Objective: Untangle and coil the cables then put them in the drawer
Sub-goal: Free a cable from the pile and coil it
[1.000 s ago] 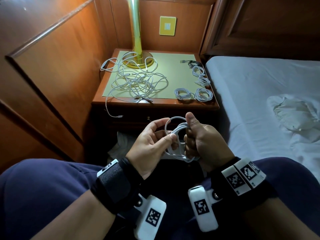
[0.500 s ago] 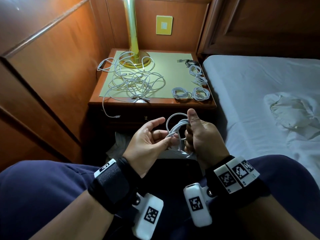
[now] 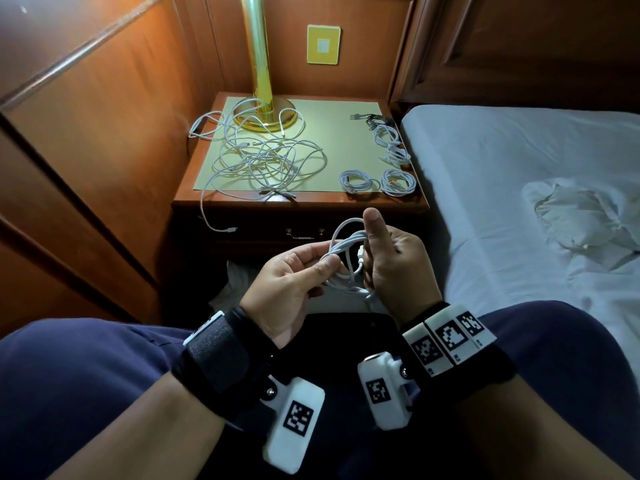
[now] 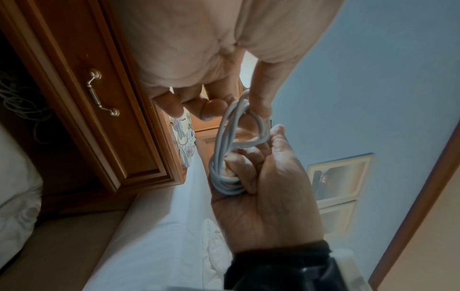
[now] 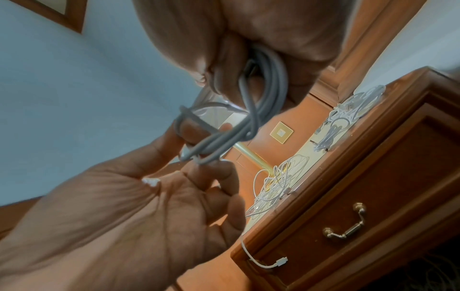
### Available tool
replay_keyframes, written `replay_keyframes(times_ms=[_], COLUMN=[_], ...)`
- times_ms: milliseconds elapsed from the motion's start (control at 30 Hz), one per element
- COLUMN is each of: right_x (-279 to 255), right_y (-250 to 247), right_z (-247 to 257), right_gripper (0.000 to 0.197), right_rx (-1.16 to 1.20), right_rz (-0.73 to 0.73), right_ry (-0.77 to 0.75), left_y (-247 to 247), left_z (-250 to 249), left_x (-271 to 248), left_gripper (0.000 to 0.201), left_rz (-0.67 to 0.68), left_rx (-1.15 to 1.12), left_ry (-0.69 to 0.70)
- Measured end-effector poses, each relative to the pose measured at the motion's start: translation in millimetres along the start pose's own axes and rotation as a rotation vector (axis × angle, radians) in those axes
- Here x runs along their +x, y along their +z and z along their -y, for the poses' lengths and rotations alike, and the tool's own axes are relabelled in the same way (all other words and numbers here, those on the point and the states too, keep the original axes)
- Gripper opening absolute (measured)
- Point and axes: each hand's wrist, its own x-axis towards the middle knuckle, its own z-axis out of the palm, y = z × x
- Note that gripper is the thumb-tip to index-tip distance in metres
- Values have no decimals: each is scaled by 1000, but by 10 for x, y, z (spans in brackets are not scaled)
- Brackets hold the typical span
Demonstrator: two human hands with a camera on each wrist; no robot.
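I hold a partly coiled white cable [image 3: 346, 247] over my lap, in front of the nightstand. My left hand [image 3: 325, 261] pinches its strands between thumb and fingertips. My right hand [image 3: 372, 258] grips the other side of the coil with curled fingers, thumb pointing up. In the left wrist view the coil [image 4: 224, 149] runs from the left fingertips [image 4: 206, 110] into the right hand's fist. The right wrist view shows the cable [image 5: 263, 94] twisted between both hands. A tangle of white cables [image 3: 263, 161] lies on the nightstand top [image 3: 339, 133]. The drawer [image 3: 304, 233] below is closed.
Several coiled cables [image 3: 356, 180] sit at the nightstand's front right and right edge [image 3: 391, 143]. A brass lamp [image 3: 263, 81] stands at the back left. One cable end [image 3: 221, 228] hangs over the front edge. A bed [image 3: 519, 202] lies to the right, wood panelling to the left.
Both hands keep hold of the coil. The left fingers have shifted along the strands, and a plug end now shows beside the right thumb.
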Motion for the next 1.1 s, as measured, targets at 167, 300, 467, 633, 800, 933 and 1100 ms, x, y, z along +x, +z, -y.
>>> replay_keyframes(times_ms=[167, 300, 467, 633, 800, 933, 1100], right_x=[14, 26, -21, -36, -80, -69, -37], right_y=[44, 61, 87, 127, 149, 166, 145], right_z=[-66, -111, -78, -61, 7, 18, 19], right_gripper=[59, 66, 56, 52, 41, 39, 43], right_rx=[-8, 4, -29, -57, -36, -115, -200], right_rz=[5, 8, 56, 11, -18, -10, -66], right_ry=[-28, -12, -57, -98, -109, -184, -225], left_y=[5, 27, 27, -71, 1, -65, -60], left_z=[-7, -6, 34, -7, -49, -135, -146], left_x=[-29, -33, -39, -43, -76, -95, -114], left_gripper=[24, 26, 24, 36, 56, 66, 49], left_rz=[93, 78, -106, -52, 80, 155, 104], left_rx=[2, 92, 389, 792, 548, 464, 530], left_ry=[-42, -24, 152, 164, -52, -86, 6])
